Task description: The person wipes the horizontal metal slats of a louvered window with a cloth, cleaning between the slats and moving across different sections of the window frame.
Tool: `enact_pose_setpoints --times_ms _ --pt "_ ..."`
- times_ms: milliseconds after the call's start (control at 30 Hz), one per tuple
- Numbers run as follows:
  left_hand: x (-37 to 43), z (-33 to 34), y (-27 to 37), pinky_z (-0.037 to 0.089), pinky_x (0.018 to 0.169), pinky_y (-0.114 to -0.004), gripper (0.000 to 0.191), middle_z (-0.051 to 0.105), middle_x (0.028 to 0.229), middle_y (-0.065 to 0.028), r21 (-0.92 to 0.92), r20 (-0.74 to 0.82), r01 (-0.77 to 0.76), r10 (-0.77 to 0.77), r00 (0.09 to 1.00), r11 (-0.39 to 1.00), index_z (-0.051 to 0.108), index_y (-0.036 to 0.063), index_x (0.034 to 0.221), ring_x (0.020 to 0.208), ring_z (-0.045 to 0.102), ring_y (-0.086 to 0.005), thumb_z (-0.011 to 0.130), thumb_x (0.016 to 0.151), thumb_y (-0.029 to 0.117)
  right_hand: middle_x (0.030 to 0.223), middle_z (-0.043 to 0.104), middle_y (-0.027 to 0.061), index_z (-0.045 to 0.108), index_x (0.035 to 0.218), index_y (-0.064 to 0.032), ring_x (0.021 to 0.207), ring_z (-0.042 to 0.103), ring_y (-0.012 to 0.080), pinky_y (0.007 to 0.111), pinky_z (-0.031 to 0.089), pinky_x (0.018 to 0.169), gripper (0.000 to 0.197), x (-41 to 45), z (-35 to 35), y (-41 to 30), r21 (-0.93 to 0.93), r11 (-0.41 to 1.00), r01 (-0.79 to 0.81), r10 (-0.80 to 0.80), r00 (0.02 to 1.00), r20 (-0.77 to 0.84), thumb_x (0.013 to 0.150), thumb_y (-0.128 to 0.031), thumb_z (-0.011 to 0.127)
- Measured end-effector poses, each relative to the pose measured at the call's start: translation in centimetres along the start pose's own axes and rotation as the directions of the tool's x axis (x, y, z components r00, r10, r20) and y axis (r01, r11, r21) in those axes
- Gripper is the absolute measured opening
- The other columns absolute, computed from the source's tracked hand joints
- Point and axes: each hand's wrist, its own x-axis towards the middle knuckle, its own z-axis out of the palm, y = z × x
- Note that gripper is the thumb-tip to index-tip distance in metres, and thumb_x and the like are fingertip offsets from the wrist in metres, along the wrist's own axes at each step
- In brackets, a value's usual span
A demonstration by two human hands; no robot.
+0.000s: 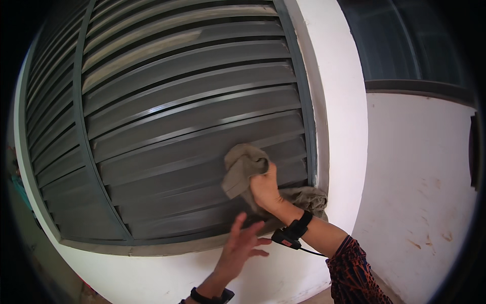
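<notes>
My right hand (265, 188) grips a bunched grey-brown cloth (243, 169) in front of the lower right slats of a grey louvred window (182, 155). Whether the cloth touches the slats cannot be told. Below and to the left, my left hand (241, 247) has its fingers spread and holds nothing. A second crumpled part of cloth, or another cloth (313, 199), lies at the lower right corner of the window frame, partly behind my right forearm. Black bands with small devices sit on both wrists.
A white sill and wall (262, 273) project beneath the window, with a white pillar edge (341, 114) on its right. Farther right are a stained white wall (410, 171) and a dark window (406, 41). A grey upright bar (81, 98) divides the louvres.
</notes>
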Motion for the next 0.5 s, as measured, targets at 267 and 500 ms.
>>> enact_pose_setpoints --times_ms 267,500 --pt "3.4 -2.0 4.6 0.051 0.096 -0.045 0.067 0.039 0.146 -0.0129 -0.088 -0.102 -0.242 0.233 0.967 0.966 0.019 0.0165 0.152 0.127 0.050 -0.0284 0.057 0.097 0.014 0.126 0.060 0.0105 0.053 0.131 -0.0044 0.116 0.057 0.0207 0.033 0.042 0.102 0.055 -1.1 2.5 -3.8 -0.049 0.993 0.111 -0.076 0.887 0.456 0.078 0.003 0.064" --pt "4.6 -3.8 6.9 0.045 0.102 -0.040 0.052 0.049 0.134 -0.0087 0.018 -0.293 -0.544 0.524 0.800 0.839 0.042 0.0080 0.138 0.122 0.050 -0.0224 0.064 0.091 0.009 0.136 0.050 0.0145 0.046 0.139 -0.0105 0.127 0.046 0.0336 0.043 0.039 0.102 0.068 -2.5 -0.4 -4.4 -0.461 0.756 0.464 -0.078 0.764 0.640 0.077 -0.002 0.069"
